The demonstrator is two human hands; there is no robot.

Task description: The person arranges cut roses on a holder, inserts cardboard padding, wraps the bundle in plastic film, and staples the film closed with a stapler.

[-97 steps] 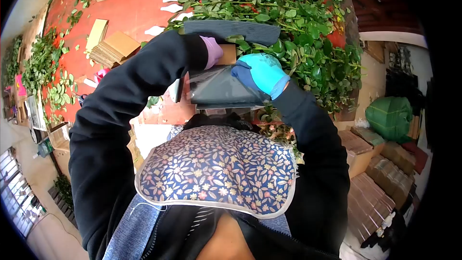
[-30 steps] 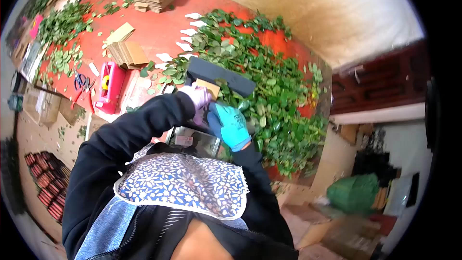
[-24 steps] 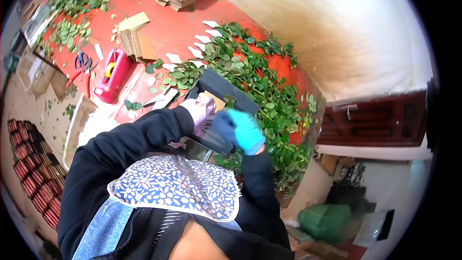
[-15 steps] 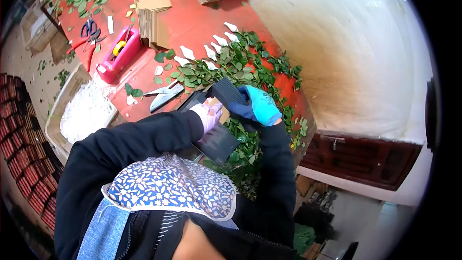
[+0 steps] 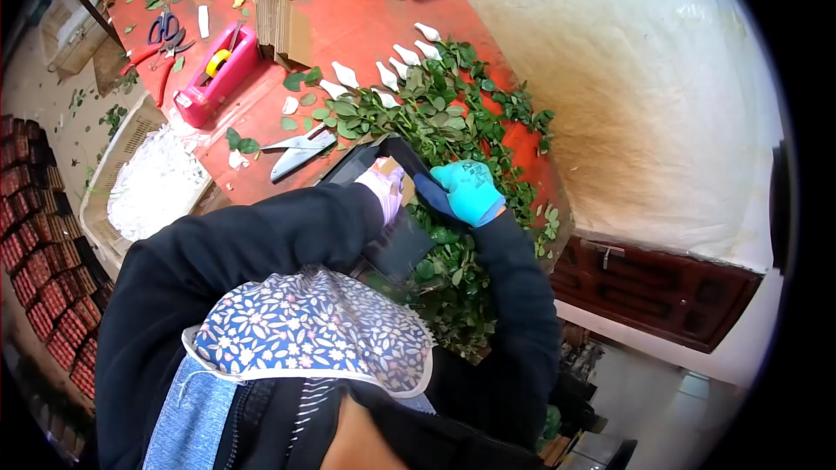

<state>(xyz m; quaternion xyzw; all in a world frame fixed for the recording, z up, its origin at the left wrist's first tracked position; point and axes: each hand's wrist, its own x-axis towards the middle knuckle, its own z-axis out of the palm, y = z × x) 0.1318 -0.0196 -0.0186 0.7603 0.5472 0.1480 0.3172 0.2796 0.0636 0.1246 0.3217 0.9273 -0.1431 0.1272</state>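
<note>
The left hand (image 5: 382, 188) pinches the cardboard piece (image 5: 407, 189) beside the leafy stems (image 5: 441, 110) on the red surface (image 5: 357, 9), best held steady while the right hand (image 5: 471, 191), fingers curled on the dark sheet (image 5: 407, 155), keeps tension even, sparing the leaves.

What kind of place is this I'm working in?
It looks like a workroom for trimming and packing cut flowers: leafy stems with white-covered tips lie on a red table, which also holds red-handled shears and a pink tape dispenser.
</note>
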